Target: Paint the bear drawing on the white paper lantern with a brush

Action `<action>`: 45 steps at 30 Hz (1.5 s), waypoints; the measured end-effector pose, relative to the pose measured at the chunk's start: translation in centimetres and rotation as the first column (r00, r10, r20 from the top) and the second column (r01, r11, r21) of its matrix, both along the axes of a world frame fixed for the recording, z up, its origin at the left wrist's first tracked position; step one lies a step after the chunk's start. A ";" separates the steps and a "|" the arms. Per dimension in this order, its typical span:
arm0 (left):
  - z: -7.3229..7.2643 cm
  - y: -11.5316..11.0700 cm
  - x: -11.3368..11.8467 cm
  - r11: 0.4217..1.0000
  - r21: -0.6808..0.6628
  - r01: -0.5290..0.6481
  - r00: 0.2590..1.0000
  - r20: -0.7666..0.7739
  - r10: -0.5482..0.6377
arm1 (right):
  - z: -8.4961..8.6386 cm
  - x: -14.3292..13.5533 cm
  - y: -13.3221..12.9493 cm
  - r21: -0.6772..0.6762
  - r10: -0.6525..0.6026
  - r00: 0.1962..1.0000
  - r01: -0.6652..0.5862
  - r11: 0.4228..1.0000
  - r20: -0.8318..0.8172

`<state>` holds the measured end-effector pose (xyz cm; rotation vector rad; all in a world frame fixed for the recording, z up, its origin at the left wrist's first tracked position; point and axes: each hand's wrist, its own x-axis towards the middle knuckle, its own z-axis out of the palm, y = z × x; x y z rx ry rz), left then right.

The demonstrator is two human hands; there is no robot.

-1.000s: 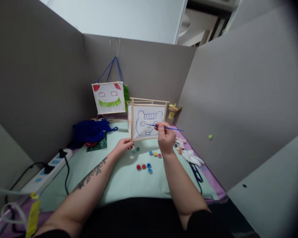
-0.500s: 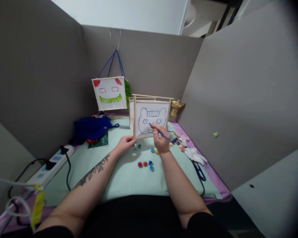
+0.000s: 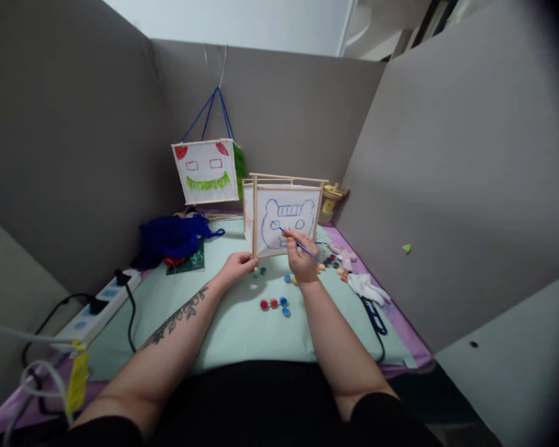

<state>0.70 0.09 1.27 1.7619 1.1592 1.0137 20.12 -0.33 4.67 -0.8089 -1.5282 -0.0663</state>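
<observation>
lantern (image 3: 286, 197), wood frame with white panels, upright toward the back of the table, between the two hands; panel facing the person bears a blue outline of a bear face; cannot tell whether its base rests on the green mat (image 3: 242, 341) or is lifted just off it; left hand (image 3: 239, 267): thumb and fingers pinching the lower left corner of the frame; probably gripped there to steady it while leaving the drawing uncovered; right hand (image 3: 302, 257): fingers gathered in a pinch on a slim blue paintbrush (image 3: 307, 250), pen fashion, close to the bristle end, seemingly for fine control; brush tip at the eye on the left of the drawing; contact with the panel too small to judge

red and blue paint pots (image 3: 273, 303) on the mat in front of the lantern, likely set there for short dips; blue and yellow pots (image 3: 287, 279) just beside the right wrist, partly hidden; green pots (image 3: 263, 270) near the left fingertips; second lantern (image 3: 205, 171) hanging by blue cords against the grey partition (image 3: 279, 118), behind and to the left, perhaps to spare table room; blue cloth (image 3: 168, 239) heaped at left; white gloves (image 3: 368, 288) at the right edge, well apart from the lantern
</observation>
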 end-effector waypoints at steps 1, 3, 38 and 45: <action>0.0 0.0 0.0 1.000 0.000 0.000 1.000 0.004 0.000 | 0.0 0.0 0.0 0.001 0.004 1.000 -0.004 1.000 -0.003; 0.0 -0.1 0.0 1.000 0.003 0.002 1.000 0.006 -0.002 | -0.1 0.0 0.1 0.005 0.014 1.000 -0.014 1.000 -0.010; -0.1 0.0 0.0 1.000 -0.004 0.009 1.000 -0.013 -0.009 | -0.2 0.2 0.3 0.013 -0.010 1.000 0.010 1.000 -0.025; -0.2 0.0 -0.1 1.000 0.000 0.011 1.000 -0.009 -0.011 | -0.1 0.2 0.0 0.036 -0.020 0.999 0.022 0.999 -0.047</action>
